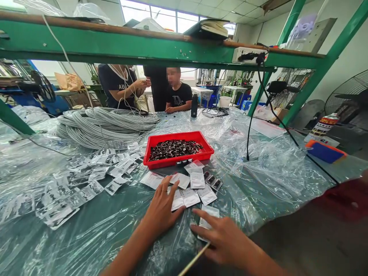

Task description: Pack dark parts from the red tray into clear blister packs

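My left hand (162, 205) lies with its fingers spread over small white and clear packets (191, 197) on the plastic-covered table. My right hand (221, 237) reaches over another white packet (211, 212) near the front edge, index and middle fingers stretched out. The right thumb is mostly hidden. Several clear packets with dark pieces (214, 181) lie just beyond the white ones. Behind them stands a red tray (178, 164) heaped with small dark brown shiny pieces (175, 148).
Many clear packets (86, 184) are spread at the left, before a big coil of grey cable (103, 126). A green shelf beam (129, 48) crosses above; a black cord (249, 126) hangs from it. Crumpled plastic (281, 165) lies right. Two people sit opposite, beyond a black bottle (194, 106).
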Motion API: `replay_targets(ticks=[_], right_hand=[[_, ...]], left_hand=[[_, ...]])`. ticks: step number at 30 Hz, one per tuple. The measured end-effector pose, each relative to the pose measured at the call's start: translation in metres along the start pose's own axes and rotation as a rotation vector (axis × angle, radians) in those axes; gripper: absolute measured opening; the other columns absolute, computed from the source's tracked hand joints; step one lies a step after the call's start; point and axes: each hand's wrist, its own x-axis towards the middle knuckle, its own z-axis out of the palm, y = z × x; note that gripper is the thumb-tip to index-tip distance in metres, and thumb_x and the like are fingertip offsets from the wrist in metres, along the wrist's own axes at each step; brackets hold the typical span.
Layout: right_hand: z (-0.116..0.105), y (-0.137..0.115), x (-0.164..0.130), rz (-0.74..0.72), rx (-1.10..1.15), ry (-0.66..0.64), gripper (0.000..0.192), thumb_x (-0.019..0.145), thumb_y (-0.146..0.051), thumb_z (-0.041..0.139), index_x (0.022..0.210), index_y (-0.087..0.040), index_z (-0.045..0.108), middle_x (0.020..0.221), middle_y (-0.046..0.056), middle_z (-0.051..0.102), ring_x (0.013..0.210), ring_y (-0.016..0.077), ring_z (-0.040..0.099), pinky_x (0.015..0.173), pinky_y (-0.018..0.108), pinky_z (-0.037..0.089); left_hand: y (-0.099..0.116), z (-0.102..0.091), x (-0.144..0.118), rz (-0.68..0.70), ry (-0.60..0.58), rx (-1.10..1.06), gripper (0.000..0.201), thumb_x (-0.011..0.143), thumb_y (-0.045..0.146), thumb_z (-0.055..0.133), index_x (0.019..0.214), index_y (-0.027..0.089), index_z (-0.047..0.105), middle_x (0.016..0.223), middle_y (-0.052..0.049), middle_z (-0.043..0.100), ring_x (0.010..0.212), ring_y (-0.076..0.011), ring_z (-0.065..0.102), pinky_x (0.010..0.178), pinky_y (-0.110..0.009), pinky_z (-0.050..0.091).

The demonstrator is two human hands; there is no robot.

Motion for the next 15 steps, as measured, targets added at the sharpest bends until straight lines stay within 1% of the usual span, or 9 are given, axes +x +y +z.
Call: replay_targets(ticks=[1, 2, 4, 7, 9, 11, 13, 15], right_hand=[[0.005, -0.001, 0.002, 0.000, -0.030, -0.029, 0.041, 0.089, -0.037, 0.060, 0.129, -0.028, 0.059, 0.150, 0.011, 0.047, 0.100, 0.0242, 0.069, 0.077, 0.033, 0.057], [0.008, 0.003, 0.005, 0.035, -0.067, -0.035, 0.038, 0.091, -0.034, 0.057, 0.128, -0.025, 0.060, 0.149, 0.013, 0.048, 0.101, 0.0246, 0.069, 0.077, 0.033, 0.057], [0.009, 0.023, 0.015, 0.156, -0.141, -0.006, 0.035, 0.095, -0.029, 0.050, 0.128, -0.020, 0.061, 0.147, 0.014, 0.051, 0.100, 0.0250, 0.070, 0.078, 0.034, 0.057], [0.004, 0.057, 0.029, 0.305, -0.230, 0.044, 0.035, 0.096, -0.025, 0.045, 0.128, -0.020, 0.061, 0.143, 0.012, 0.055, 0.094, 0.0247, 0.071, 0.073, 0.035, 0.057], [-0.001, 0.065, 0.038, 0.358, -0.274, 0.068, 0.034, 0.096, -0.025, 0.047, 0.125, -0.020, 0.062, 0.140, 0.011, 0.057, 0.090, 0.0248, 0.071, 0.069, 0.034, 0.056], [-0.003, 0.058, 0.045, 0.375, -0.278, 0.116, 0.031, 0.095, -0.027, 0.049, 0.120, -0.020, 0.064, 0.137, 0.012, 0.059, 0.086, 0.0239, 0.072, 0.064, 0.032, 0.055], [-0.001, 0.039, 0.053, 0.341, -0.212, 0.161, 0.030, 0.095, -0.034, 0.050, 0.118, -0.022, 0.065, 0.130, 0.012, 0.062, 0.079, 0.0215, 0.071, 0.061, 0.030, 0.053], [0.004, 0.018, 0.063, 0.318, -0.143, 0.149, 0.037, 0.092, -0.045, 0.054, 0.123, -0.025, 0.063, 0.126, 0.012, 0.062, 0.075, 0.0207, 0.070, 0.061, 0.030, 0.053]], left_hand=[[-0.004, -0.003, -0.006, -0.006, -0.016, -0.008, 0.059, 0.088, 0.041, 0.059, 0.142, 0.024, 0.043, 0.151, -0.015, 0.039, 0.141, -0.0351, 0.036, 0.111, -0.053, 0.041], [-0.007, -0.005, -0.012, -0.007, -0.045, -0.012, 0.052, 0.089, 0.039, 0.057, 0.138, 0.024, 0.048, 0.146, -0.014, 0.045, 0.136, -0.0333, 0.043, 0.108, -0.050, 0.044], [-0.012, -0.011, -0.023, -0.008, -0.105, 0.007, 0.044, 0.089, 0.040, 0.056, 0.130, 0.024, 0.054, 0.142, -0.013, 0.050, 0.129, -0.0327, 0.050, 0.104, -0.049, 0.048], [-0.015, -0.022, -0.034, -0.052, -0.175, 0.078, 0.045, 0.085, 0.044, 0.060, 0.125, 0.023, 0.058, 0.142, -0.014, 0.051, 0.126, -0.0350, 0.051, 0.100, -0.051, 0.048], [-0.015, -0.033, -0.038, -0.103, -0.225, 0.118, 0.048, 0.084, 0.046, 0.060, 0.126, 0.022, 0.058, 0.139, -0.014, 0.054, 0.125, -0.0347, 0.051, 0.101, -0.051, 0.047], [-0.012, -0.043, -0.043, -0.203, -0.263, 0.168, 0.054, 0.085, 0.050, 0.057, 0.129, 0.019, 0.058, 0.132, -0.016, 0.058, 0.122, -0.0349, 0.052, 0.099, -0.050, 0.047], [-0.008, -0.050, -0.049, -0.336, -0.268, 0.244, 0.060, 0.085, 0.056, 0.053, 0.130, 0.016, 0.059, 0.124, -0.019, 0.061, 0.115, -0.0359, 0.055, 0.094, -0.049, 0.048], [-0.004, -0.052, -0.056, -0.457, -0.246, 0.334, 0.067, 0.085, 0.061, 0.050, 0.132, 0.015, 0.058, 0.118, -0.021, 0.062, 0.110, -0.0373, 0.058, 0.090, -0.050, 0.048]])
